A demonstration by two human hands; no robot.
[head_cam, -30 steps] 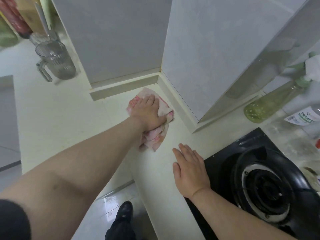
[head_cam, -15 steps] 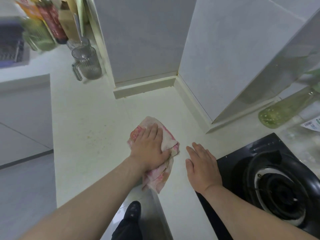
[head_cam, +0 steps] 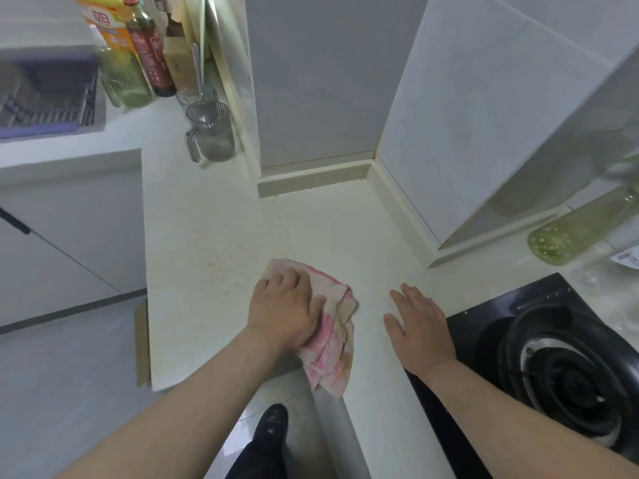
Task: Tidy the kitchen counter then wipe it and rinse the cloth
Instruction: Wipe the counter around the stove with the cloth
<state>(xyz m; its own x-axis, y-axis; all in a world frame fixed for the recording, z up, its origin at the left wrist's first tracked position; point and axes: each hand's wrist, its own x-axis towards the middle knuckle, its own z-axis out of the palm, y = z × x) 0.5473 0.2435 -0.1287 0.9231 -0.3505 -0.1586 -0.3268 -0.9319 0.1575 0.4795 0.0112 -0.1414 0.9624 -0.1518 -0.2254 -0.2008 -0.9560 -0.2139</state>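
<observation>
A pink and cream cloth [head_cam: 332,344] lies bunched on the pale kitchen counter [head_cam: 214,229], and its near end hangs over the front edge. My left hand [head_cam: 287,309] is on top of the cloth, fingers curled over its far left part and thumb pressed into it. My right hand [head_cam: 418,323] lies flat on the bare counter just right of the cloth, fingers straight, holding nothing. Brownish crumbs and stains [head_cam: 224,267] speckle the counter left of the cloth.
A black gas stove [head_cam: 553,357] sits at the right, by my right wrist. A ribbed glass jug [head_cam: 211,133] and several bottles [head_cam: 148,46] stand at the far left corner beside a dish rack [head_cam: 48,95]. A greenish bottle [head_cam: 574,233] stands behind the stove. Tiled walls box in the corner.
My left hand has dragged the cloth from the wall corner toward the front edge and slightly left. My right hand has stayed flat on the counter.
</observation>
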